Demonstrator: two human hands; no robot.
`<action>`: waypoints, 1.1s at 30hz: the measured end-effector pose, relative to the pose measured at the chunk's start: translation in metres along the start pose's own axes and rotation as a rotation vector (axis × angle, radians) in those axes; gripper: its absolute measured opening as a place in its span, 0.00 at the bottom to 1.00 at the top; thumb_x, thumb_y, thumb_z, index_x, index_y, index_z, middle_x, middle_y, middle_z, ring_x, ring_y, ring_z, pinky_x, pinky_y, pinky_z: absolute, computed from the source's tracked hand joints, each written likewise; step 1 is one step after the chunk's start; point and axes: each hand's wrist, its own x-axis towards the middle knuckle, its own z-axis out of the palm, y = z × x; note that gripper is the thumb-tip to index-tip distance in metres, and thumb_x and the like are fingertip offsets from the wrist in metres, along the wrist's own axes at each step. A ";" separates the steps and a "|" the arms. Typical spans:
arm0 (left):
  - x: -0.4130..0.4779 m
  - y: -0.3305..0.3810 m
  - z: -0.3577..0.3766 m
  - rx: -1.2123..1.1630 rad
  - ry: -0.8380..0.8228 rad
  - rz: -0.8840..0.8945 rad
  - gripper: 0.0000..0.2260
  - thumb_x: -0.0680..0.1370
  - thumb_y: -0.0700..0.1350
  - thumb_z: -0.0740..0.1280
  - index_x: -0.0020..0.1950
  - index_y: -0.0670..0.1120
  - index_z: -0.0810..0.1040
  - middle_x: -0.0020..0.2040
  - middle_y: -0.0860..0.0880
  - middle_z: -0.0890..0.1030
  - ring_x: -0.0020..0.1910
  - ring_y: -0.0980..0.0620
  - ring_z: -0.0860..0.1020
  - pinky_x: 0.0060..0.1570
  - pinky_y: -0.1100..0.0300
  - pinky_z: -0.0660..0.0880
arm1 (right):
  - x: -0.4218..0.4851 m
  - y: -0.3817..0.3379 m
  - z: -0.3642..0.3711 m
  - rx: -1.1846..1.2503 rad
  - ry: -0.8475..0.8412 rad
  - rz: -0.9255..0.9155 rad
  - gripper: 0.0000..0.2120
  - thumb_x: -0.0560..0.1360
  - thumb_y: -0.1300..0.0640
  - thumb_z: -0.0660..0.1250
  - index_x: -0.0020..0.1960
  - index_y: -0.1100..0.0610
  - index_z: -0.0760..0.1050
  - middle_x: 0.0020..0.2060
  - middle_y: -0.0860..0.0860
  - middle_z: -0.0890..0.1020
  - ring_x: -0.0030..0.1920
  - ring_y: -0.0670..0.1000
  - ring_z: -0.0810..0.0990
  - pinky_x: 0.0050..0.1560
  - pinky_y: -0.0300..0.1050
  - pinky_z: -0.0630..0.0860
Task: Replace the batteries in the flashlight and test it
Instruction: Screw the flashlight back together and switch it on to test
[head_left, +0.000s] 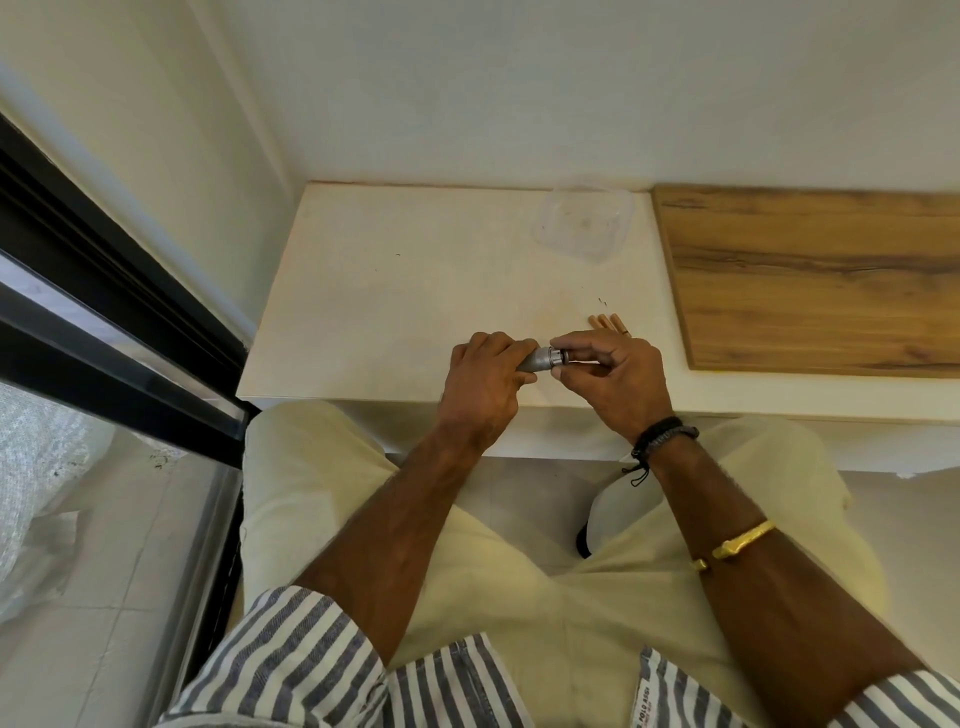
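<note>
White walls meet behind a pale bench (389, 291) tucked into a corner, with a black window frame (104, 291) running along its left side. A person sits at the front edge in cream trousers and a striped shirt with the sleeves pushed up.

Both hands are together over the front part of the bench, a little right of its middle, with the flashlight (543, 358) between them; it is a small grey metal one, lying roughly level and pointing left to right. The left hand (483, 384) grips the barrel, its fingers (519, 345) wrapped round so that most of the body is hidden. The right hand (618, 379) pinches the exposed end, thumb and fingers (571, 343) clamped on the ribbed tip; I cannot tell whether that end piece is loose or seated, nor whether the flashlight touches the bench.

Just beyond the right hand lie a few tan batteries (610, 325), side by side, towards the right edge of the pale top. A clear plastic lid (582, 221) rests near the back edge; a wooden board (810, 280) covers the bench further right. The right arm wears a black corded bracelet (662, 436) at the wrist and a gold bangle (743, 540) higher up.
</note>
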 end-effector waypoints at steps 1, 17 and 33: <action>0.000 0.000 0.000 0.002 -0.005 0.002 0.14 0.80 0.45 0.66 0.66 0.50 0.76 0.56 0.49 0.80 0.55 0.48 0.73 0.55 0.56 0.65 | 0.000 0.000 0.000 0.002 -0.004 0.003 0.14 0.71 0.67 0.77 0.56 0.59 0.85 0.49 0.53 0.87 0.50 0.45 0.85 0.55 0.16 0.65; -0.006 0.000 -0.006 0.011 0.010 0.062 0.13 0.80 0.45 0.66 0.65 0.50 0.77 0.56 0.49 0.80 0.56 0.48 0.73 0.56 0.55 0.65 | -0.002 0.001 0.008 0.006 -0.021 0.152 0.14 0.77 0.45 0.72 0.49 0.57 0.83 0.33 0.48 0.85 0.30 0.43 0.84 0.33 0.34 0.81; -0.007 0.002 -0.005 -0.047 -0.002 0.003 0.15 0.80 0.44 0.66 0.67 0.48 0.76 0.57 0.47 0.80 0.56 0.47 0.73 0.56 0.53 0.67 | 0.000 0.001 0.003 0.068 -0.105 0.165 0.21 0.76 0.48 0.74 0.67 0.47 0.76 0.58 0.45 0.83 0.48 0.43 0.86 0.47 0.37 0.83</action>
